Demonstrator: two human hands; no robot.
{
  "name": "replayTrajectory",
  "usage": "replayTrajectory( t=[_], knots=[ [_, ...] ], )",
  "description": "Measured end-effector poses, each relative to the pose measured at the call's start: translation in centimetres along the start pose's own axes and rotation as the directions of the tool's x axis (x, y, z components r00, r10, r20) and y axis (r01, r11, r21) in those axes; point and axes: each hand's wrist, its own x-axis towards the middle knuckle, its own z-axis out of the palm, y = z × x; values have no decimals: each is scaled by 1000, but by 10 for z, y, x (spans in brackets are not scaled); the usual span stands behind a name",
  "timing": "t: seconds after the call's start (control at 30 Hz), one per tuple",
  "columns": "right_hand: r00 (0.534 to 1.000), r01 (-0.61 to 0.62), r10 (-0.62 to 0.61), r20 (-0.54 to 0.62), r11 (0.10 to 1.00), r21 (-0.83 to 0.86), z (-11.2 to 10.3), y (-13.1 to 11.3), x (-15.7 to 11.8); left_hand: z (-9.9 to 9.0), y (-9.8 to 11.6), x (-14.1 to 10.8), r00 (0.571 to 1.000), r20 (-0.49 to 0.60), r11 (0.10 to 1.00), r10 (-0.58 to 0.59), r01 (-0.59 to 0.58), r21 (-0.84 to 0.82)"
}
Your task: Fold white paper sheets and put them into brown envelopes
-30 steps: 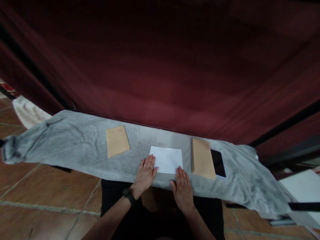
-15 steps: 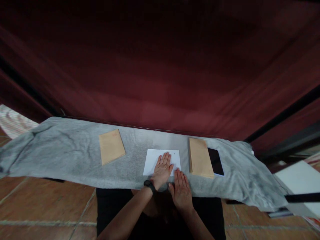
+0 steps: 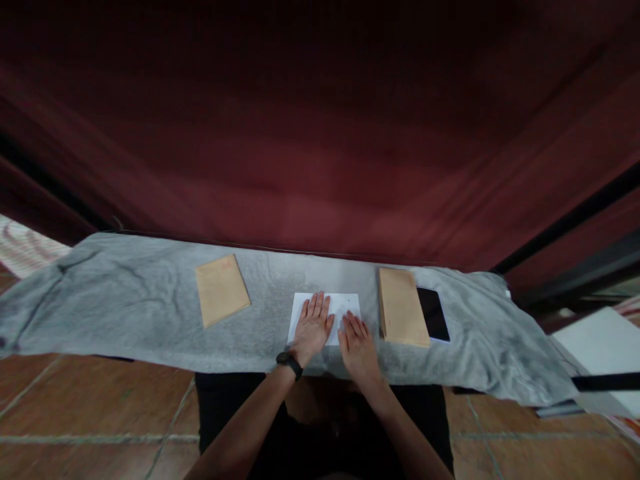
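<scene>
A white sheet of paper lies on the grey cloth in front of me. My left hand, with a dark watch on its wrist, rests flat on the left part of the sheet, fingers stretched out. Over the sheet's lower right corner lies my right hand, palm down, its fingers straight and close together. To the right of that hand is a stack of brown envelopes, partly covering a dark-screened tablet or phone. Further left lies a brown envelope set at a slant.
Wrinkled grey cloth covers the long, narrow surface. A dark red panel rises right behind its far edge. At the far right stands a white board-like object. Tiled floor shows below the near edge.
My left hand has slid left across the sheet. My right hand has moved up from the near edge onto the sheet's lower right part.
</scene>
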Motion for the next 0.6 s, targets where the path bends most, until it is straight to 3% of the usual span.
replayTrajectory(
  t=[0.13, 0.23, 0.6],
  knots=[
    [996, 29, -33, 84, 998, 53, 15, -12, 52, -2, -3, 0, 997, 43, 998, 57, -57, -2],
    [992, 18, -19, 122, 1000, 10, 28, -15, 69, -2, -3, 1, 996, 67, 999, 51, -51, 3],
    [998, -35, 41, 53, 992, -120, 42, 10, 55, 0, -17, -6, 999, 21, 998, -31, 32, -45]
  ],
)
